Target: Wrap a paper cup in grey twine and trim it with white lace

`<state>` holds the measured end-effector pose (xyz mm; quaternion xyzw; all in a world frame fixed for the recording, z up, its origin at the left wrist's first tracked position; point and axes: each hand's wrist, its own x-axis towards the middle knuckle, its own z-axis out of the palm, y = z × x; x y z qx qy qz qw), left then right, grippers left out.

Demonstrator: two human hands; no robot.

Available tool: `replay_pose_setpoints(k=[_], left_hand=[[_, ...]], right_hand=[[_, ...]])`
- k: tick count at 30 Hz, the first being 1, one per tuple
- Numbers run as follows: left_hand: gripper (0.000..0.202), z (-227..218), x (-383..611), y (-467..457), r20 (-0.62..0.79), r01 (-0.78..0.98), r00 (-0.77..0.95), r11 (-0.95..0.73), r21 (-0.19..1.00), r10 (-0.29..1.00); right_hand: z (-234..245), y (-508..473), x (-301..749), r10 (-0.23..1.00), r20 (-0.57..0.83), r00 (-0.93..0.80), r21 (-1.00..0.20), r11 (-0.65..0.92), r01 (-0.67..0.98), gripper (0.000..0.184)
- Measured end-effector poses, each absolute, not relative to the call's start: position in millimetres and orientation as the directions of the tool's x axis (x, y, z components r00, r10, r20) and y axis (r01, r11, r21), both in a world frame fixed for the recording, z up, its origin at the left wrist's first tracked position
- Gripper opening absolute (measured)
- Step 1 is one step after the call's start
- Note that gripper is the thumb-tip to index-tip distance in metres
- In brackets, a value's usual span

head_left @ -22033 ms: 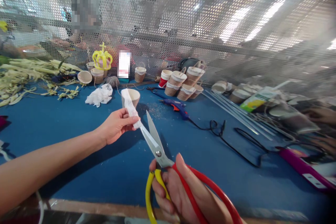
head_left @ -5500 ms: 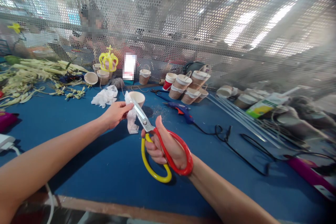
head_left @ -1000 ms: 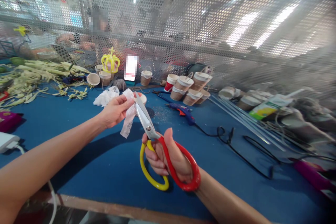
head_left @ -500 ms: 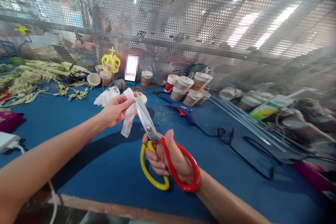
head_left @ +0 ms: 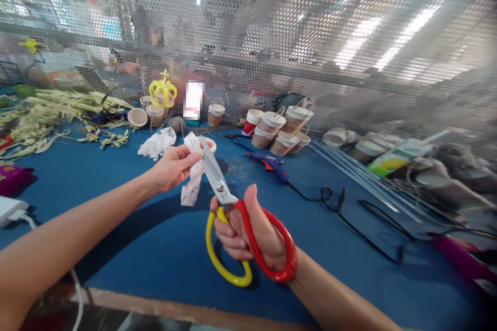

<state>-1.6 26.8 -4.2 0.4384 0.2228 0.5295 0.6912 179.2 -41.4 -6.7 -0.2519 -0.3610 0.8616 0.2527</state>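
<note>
My left hand (head_left: 174, 168) pinches a strip of white lace (head_left: 191, 186) between thumb and fingers, and the strip's lower end hangs down. In my right hand (head_left: 248, 232) is a pair of scissors (head_left: 221, 186) with one red and one yellow handle. The scissors' blades point up and left, their tips right beside the lace at my left fingertips. Whether the blades touch the lace I cannot tell. Behind my left hand a crumpled heap of white lace (head_left: 158, 143) lies on the blue table (head_left: 163, 253). A round white roll (head_left: 209, 146) shows partly behind the blade tips.
A blue glue gun (head_left: 268, 163) with a black cord lies right of centre. Several small paper cups (head_left: 284, 142) are stacked behind it. Clear rods (head_left: 361, 181) lie at the right. A phone (head_left: 193, 101), a yellow crown (head_left: 163, 94) and pale plant husks (head_left: 66, 103) stand or lie further back.
The loose lower end of the lace has swung slightly to the right and folded. The scissor blades look closer together, and the yellow handle has shifted slightly. Both hands stay nearly in place.
</note>
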Motion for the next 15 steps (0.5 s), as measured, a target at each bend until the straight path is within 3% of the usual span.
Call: replay_pose_setpoints(k=[15], left_hand=[[0.025,-3.0,3.1,19.3,0.097,-0.461,0.389,0.103,0.881,0.916]], right_hand=[[-1.9,-44.5,178.6,0.67,-0.318,-0.671,-0.775,-0.591,-0.223,0.059]])
